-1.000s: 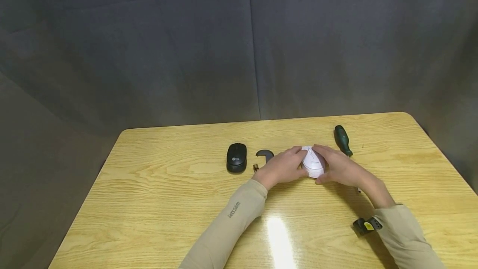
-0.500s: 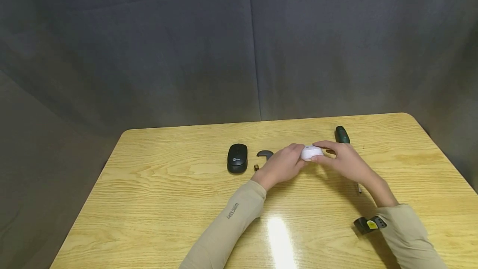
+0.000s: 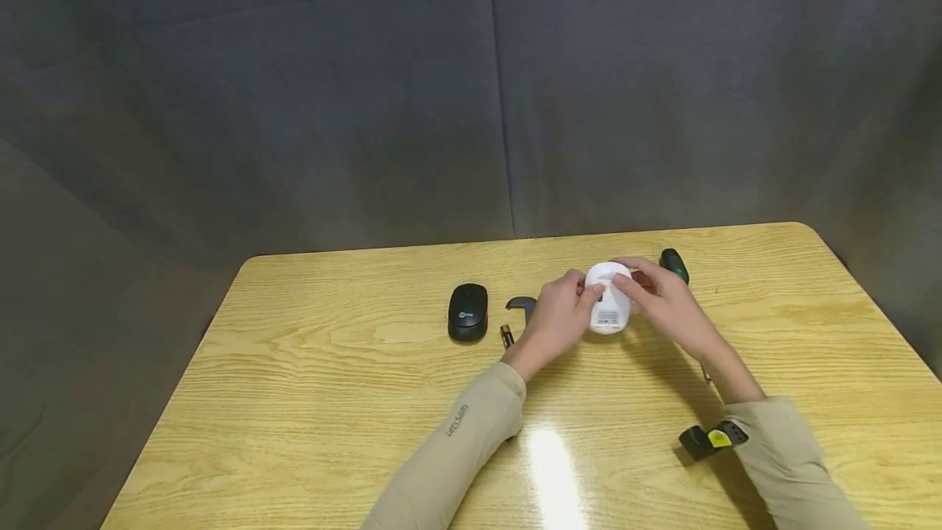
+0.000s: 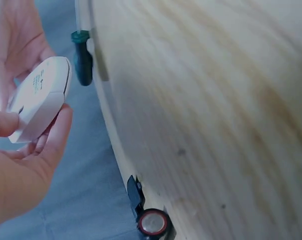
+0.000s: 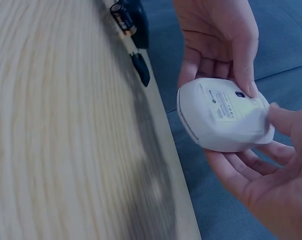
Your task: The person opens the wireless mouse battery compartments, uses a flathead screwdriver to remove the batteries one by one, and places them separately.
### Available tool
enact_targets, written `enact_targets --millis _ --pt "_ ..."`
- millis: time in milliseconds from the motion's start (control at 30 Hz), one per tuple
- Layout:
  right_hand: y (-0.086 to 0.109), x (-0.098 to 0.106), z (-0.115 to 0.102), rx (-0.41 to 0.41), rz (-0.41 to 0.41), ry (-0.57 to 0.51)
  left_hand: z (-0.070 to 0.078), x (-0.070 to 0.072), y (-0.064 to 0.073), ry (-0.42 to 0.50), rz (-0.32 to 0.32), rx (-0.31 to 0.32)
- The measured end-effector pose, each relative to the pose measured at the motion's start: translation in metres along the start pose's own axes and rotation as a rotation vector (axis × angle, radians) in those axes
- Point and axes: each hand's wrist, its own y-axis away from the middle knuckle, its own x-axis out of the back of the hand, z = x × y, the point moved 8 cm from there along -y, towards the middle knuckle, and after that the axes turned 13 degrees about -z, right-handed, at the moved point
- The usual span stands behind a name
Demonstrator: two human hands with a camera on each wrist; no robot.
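Note:
A white computer mouse (image 3: 609, 309) is held up between both hands, its labelled underside turned toward the head camera. My left hand (image 3: 561, 313) grips one side, thumb on the underside near a small dark sensor window. From the other side my right hand (image 3: 670, 309) grips it, with its thumb pressing on the underside near one end. In the right wrist view the mouse (image 5: 223, 117) shows printed text on its base, and fingers of both hands curl beneath it. The left wrist view shows the mouse (image 4: 40, 100) edge-on, with a seam along its side.
A black mouse (image 3: 468, 312) lies left of the hands. Beside it are a dark hooked piece (image 3: 522, 303) and a battery (image 3: 507, 336), partly behind the left wrist. A green-handled screwdriver (image 3: 674, 265) lies behind the right hand. Grey cloth (image 3: 368, 105) hangs behind the wooden table (image 3: 309, 399).
The white mouse has been tipped over from top side up to underside up and raised a little. Both thumbs have moved onto its underside. More of the battery shows beside the left wrist.

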Motion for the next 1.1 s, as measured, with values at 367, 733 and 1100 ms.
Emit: enact_targets --millis 367,733,1100 --pt "-0.004 -0.011 -0.003 -0.008 -0.071 -0.2 -0.022 0.011 0.012 0.328 0.037 0.095" --pt "-0.009 -0.022 -0.014 0.017 -0.108 -0.25 -0.027 0.022 0.023 0.4 0.04 0.09" --pt "-0.015 -0.029 -0.017 0.004 -0.108 -0.281 -0.036 0.027 0.028 0.485 0.047 0.086"
